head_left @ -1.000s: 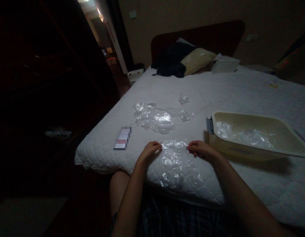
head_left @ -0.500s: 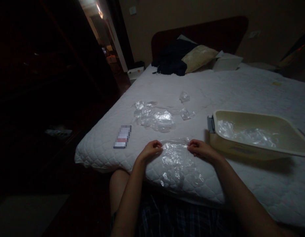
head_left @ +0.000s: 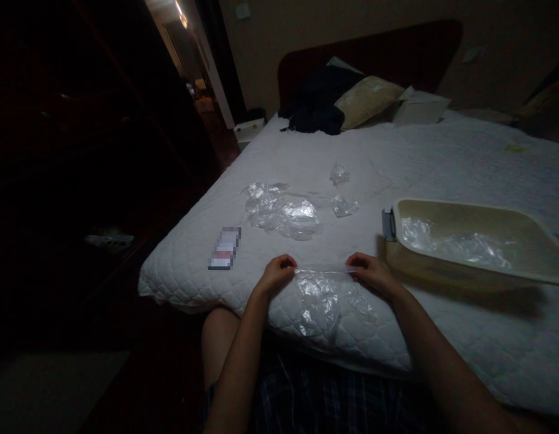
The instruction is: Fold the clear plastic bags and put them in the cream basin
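Observation:
A clear plastic bag (head_left: 319, 301) lies near the front edge of the bed, its top edge pulled straight between my hands. My left hand (head_left: 279, 274) pinches the left end of that edge. At the right end, my right hand (head_left: 368, 273) grips it between thumb and fingers. Below the edge the crinkled film spreads over the quilted cover. Beyond my hands lies a pile of clear plastic bags (head_left: 283, 211), with two small crumpled pieces of clear plastic (head_left: 345, 206) to its right.
On the right stands a beige plastic bin (head_left: 460, 265) with a grey handle and clear plastic inside. A phone (head_left: 225, 248) with a blurred screen lies left of my hands. Dark clothing (head_left: 319, 102), a pillow (head_left: 374, 101) and a white box (head_left: 421, 108) sit by the headboard (head_left: 397, 51).
The bag's top edge is now drawn tight into a narrow band between my hands. My right hand has shifted slightly to the right, and the view has moved a little.

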`<state>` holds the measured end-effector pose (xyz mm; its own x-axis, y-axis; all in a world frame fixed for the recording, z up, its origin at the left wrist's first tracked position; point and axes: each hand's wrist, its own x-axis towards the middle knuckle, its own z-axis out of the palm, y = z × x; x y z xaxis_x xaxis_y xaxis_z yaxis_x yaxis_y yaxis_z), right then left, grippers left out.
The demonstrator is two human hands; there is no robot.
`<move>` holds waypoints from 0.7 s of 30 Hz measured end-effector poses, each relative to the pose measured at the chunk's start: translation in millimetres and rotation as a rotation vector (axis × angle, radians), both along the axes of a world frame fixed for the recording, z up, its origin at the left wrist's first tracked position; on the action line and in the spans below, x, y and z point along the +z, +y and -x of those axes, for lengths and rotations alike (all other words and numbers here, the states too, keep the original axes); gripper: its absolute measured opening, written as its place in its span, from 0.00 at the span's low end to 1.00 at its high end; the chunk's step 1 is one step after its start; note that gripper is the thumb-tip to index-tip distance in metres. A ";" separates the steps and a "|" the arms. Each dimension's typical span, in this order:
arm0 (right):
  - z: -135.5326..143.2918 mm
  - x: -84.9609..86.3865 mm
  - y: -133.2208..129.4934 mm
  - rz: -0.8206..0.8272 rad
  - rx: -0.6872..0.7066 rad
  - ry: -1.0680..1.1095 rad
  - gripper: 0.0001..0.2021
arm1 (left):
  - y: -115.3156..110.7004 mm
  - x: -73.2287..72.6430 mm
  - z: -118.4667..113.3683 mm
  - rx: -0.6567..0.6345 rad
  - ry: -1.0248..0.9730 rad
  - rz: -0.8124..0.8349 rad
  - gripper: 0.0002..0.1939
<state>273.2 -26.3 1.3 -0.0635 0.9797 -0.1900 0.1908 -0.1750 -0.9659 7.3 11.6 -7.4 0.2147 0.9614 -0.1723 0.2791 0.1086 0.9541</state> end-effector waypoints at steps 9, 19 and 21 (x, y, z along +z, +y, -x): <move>-2.7 -13.4 1.5 -0.143 -0.065 -0.114 0.08 | -3.2 -5.6 4.5 -0.054 -0.092 -0.097 0.09; -3.1 -9.2 -1.8 -0.356 -0.051 -0.372 0.10 | -8.3 -1.5 6.1 -0.151 0.159 -0.317 0.10; -3.4 0.2 -1.7 -0.367 -0.093 -0.479 0.09 | -9.8 2.3 6.3 -0.131 0.200 -0.334 0.11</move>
<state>276.6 -28.0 1.4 0.0343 0.9840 0.1746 0.6185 0.1163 -0.7771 1.0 1.7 -5.1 0.3333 0.9381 0.0943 0.4533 -0.2471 0.8564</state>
